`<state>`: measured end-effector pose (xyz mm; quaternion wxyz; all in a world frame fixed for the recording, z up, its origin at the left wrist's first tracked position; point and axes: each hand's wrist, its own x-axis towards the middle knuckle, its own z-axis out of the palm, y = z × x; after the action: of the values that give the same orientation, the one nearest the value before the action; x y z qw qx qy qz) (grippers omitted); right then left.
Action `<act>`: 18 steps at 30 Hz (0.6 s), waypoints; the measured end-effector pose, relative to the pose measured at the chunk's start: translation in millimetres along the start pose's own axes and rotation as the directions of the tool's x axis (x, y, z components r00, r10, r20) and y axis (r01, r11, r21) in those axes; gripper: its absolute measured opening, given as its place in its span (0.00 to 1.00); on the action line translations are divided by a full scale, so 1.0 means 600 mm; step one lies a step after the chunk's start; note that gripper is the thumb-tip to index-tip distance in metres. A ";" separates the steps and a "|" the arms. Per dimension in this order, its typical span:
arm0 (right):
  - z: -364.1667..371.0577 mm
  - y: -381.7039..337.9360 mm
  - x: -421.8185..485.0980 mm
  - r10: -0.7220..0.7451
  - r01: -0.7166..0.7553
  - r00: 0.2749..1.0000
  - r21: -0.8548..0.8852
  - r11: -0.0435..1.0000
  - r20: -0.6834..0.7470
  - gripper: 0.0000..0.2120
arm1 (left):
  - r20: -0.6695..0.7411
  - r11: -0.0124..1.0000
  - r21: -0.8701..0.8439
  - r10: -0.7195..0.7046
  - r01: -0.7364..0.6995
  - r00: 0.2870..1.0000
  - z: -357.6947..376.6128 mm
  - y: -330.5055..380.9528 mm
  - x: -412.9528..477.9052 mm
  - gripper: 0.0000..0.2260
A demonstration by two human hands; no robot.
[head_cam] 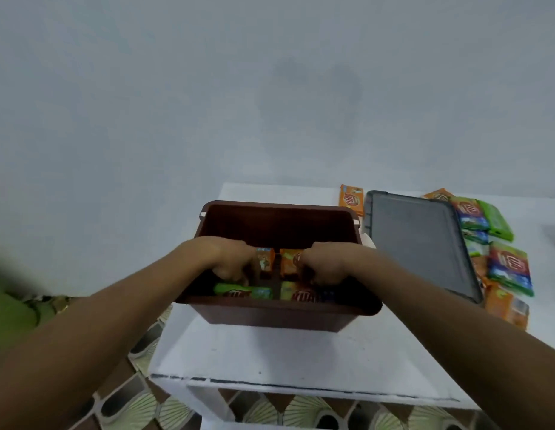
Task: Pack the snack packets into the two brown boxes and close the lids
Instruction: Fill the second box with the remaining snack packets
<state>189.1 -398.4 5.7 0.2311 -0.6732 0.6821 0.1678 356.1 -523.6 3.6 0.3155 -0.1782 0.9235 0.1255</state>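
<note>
A brown box (279, 315) stands open on the white table, with green and orange packets (248, 291) lying along its near side. Both my hands are down inside it. My left hand (231, 257) grips an upright orange packet (265, 259). Right beside it, my right hand (324, 263) grips another upright orange packet (290, 260). A grey lid (422, 243) lies flat to the right of the box. Beyond the lid, several loose packets (505, 265) in green, orange and blue lie in a heap. Only one brown box is in view.
One orange packet (350, 198) lies behind the box near the wall. The white table (270, 358) ends at a front edge close to me, with patterned floor tiles (140, 408) below and to the left. A pale wall rises behind.
</note>
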 end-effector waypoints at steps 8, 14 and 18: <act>0.004 0.002 0.010 -0.108 0.111 0.985 -0.012 0.994 0.138 0.19 | 0.069 0.996 0.022 0.081 -0.083 0.994 0.005 -0.027 0.018 0.15; 0.004 0.008 0.015 -0.105 0.103 0.987 0.018 0.994 0.119 0.17 | 0.055 0.993 0.015 0.118 -0.119 0.991 0.007 -0.034 0.020 0.13; 0.010 0.013 0.020 -0.024 0.014 0.992 -0.084 0.996 -0.120 0.14 | -0.097 0.990 0.024 0.140 -0.139 0.985 0.006 -0.039 0.022 0.12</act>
<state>181.8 -404.7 -6.7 0.1627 -0.6976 0.6809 0.1525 357.6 -547.0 -10.1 0.2615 -0.1164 0.9492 0.1305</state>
